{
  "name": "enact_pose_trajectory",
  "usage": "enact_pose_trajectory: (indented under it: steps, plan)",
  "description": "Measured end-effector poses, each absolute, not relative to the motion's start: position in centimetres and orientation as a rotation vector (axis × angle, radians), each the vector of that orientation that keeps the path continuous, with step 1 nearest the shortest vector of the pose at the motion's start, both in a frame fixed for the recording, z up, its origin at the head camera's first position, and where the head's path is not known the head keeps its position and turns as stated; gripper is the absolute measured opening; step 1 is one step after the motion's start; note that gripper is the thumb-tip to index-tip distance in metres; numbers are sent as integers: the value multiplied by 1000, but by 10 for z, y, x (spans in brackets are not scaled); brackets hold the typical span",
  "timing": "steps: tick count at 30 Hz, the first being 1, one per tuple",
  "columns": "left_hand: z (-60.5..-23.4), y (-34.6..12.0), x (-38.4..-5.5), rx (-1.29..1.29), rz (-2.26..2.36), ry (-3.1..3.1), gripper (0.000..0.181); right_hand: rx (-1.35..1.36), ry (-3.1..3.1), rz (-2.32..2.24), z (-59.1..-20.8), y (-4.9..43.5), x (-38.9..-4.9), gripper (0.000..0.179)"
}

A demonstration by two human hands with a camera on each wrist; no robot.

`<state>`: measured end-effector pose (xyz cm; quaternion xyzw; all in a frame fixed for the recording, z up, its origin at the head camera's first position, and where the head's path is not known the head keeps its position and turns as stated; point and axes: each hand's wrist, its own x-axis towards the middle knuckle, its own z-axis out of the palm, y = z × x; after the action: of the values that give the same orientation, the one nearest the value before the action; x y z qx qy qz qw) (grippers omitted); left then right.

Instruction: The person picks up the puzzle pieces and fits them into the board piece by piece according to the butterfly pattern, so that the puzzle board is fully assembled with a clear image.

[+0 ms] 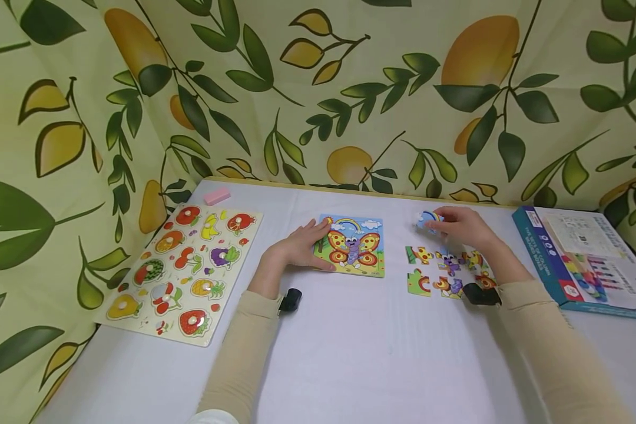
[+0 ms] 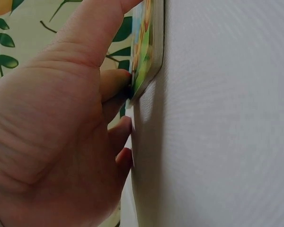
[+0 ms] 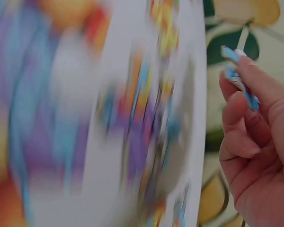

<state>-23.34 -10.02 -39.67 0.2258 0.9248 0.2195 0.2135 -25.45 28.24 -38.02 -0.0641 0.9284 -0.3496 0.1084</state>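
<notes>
A square butterfly puzzle picture (image 1: 354, 244) lies on the white table, a rainbow across its top. My left hand (image 1: 300, 244) rests on its left side, thumb over the lower left part and fingers spread toward the upper left corner; the left wrist view shows this hand (image 2: 61, 113) beside the board's edge (image 2: 149, 52). Between thumb and fingers, my right hand (image 1: 463, 225) pinches a blue rainbow puzzle piece (image 1: 428, 220) above the table. In the right wrist view the piece (image 3: 240, 78) appears edge-on. Several loose butterfly pieces (image 1: 418, 282) lie below that hand, some hidden by the wrist.
To the left lies a wooden fruit peg board (image 1: 182, 271), with a pink block (image 1: 217, 196) behind it. A blue and white game box (image 1: 588, 259) stands at the right. A fruit-print curtain (image 1: 318, 106) hangs behind the table's back edge.
</notes>
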Motion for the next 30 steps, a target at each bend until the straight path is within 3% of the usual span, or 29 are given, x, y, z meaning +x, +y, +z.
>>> enact_pose_trajectory:
  steps: [8,18,30]
  plan:
    - [-396,-99,-233,618,616,2570,107,-262,2444,-1329,-377,226,-263,40]
    - [-395,-97,-232,595,614,2578,107,10,2331,-1551,-391,164,-271,41]
    - [-395,-97,-233,618,602,2567,103,81,2378,-1591,-402,129,-273,34]
